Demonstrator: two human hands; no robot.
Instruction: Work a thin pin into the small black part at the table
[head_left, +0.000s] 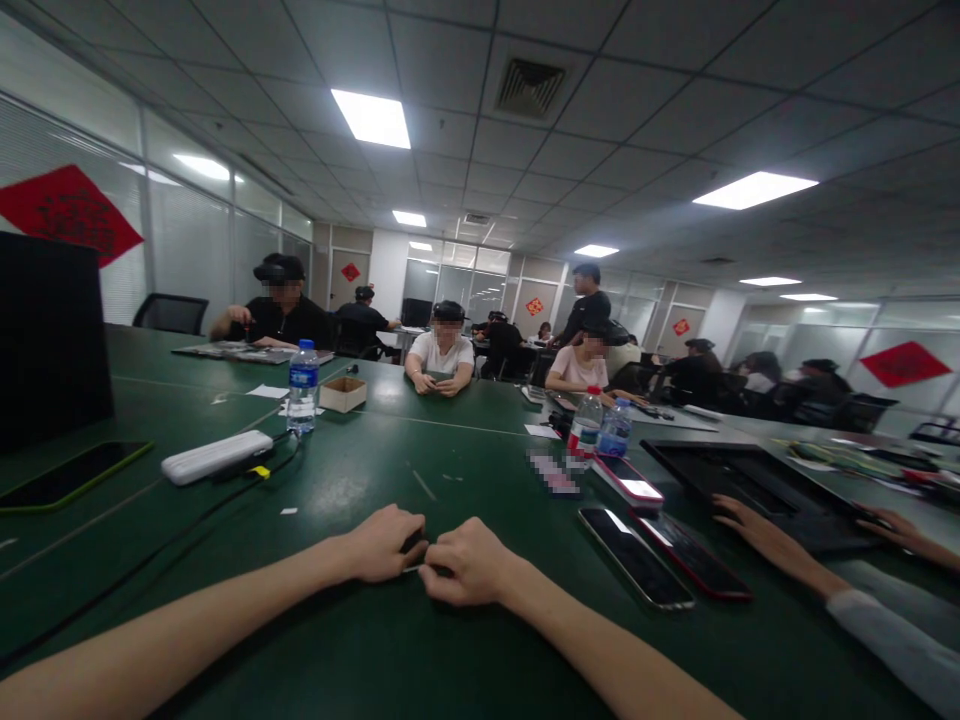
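Note:
Both of my hands meet above the green table, near the middle of the view. My left hand is closed, its fingertips pinched against those of my right hand. The right one is also closed, with curled fingers. A small thin pale piece shows between the fingertips; what it is cannot be made out. Beyond my hands lies a small white scrap on the tabletop.
At left are a phone, white power bank, black cable, bottle and small box. At right lie phones, bottles and a black tray touched by another person's hands. People sit across the table.

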